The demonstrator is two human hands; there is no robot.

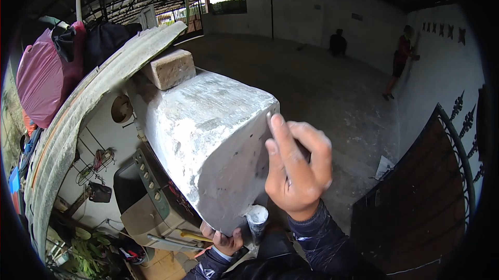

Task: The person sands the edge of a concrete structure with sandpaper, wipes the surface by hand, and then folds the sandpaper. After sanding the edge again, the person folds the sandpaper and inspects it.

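A large block coated in whitish-grey plaster (pixel 208 103) fills the middle of the view, its smooth grey end face turned toward me. My right hand (pixel 301 168) is at the upper right edge of that face. The index fingertip, dusted pale, meets the edge; the thumb stays apart below it and the other fingers are bent. I see nothing held there. Under the block's lower edge, my left hand (pixel 226 239) has its fingers curled up against the bottom; what they grip is partly hidden. A cylinder with a white-crusted top (pixel 257 216) stands just right of it.
A brick (pixel 172 69) rests on the block's far end, beside a curved corrugated sheet (pixel 57 145). Below left are a washing machine (pixel 150 191) and plants (pixel 86 251). A dark metal gate (pixel 416 191) stands right. Two people are by the far walls, one standing (pixel 401 59), one low down (pixel 338 43).
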